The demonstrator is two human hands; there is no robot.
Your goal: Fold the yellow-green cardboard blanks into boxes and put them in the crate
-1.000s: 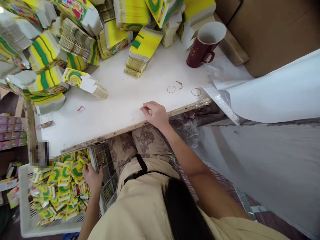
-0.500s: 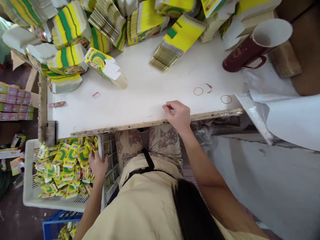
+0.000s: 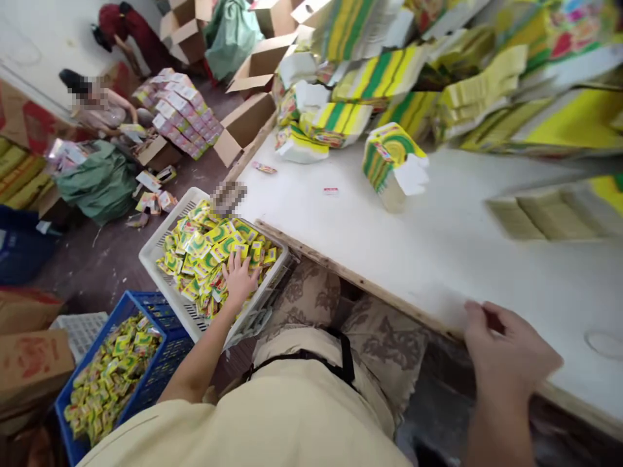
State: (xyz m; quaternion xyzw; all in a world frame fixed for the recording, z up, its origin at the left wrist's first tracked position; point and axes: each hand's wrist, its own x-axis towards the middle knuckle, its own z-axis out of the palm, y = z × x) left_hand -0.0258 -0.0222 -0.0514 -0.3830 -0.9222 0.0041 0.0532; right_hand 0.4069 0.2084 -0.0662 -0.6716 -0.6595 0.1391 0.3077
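Observation:
My left hand [image 3: 239, 280] lies with fingers spread on a heap of small yellow-green packets [image 3: 199, 250] in a white plastic basket [image 3: 154, 259]. No packet is clearly gripped in it. Over the front edge of the white table [image 3: 311, 224], my right hand [image 3: 509, 340] has its thumb and fingers pressed together; whether anything small is between them cannot be made out. A yellow-green box [image 3: 389, 162] with white flaps up stands on the table. Right of it is a blurred stack of flattened cartons [image 3: 549, 214].
Piles of yellow-green cartons [image 3: 379, 78] line the table's back. A blue crate [image 3: 168, 350] of packets stands at lower left. Two people, one seated [image 3: 104, 113], one bending [image 3: 141, 39], are on the far side near pink boxes [image 3: 187, 117] and a green sack [image 3: 100, 181].
The view has swung left, bringing the floor and two people into sight. My left hand has moved from the basket's right side further onto the packets, fingers spread. My right hand stays pinched.

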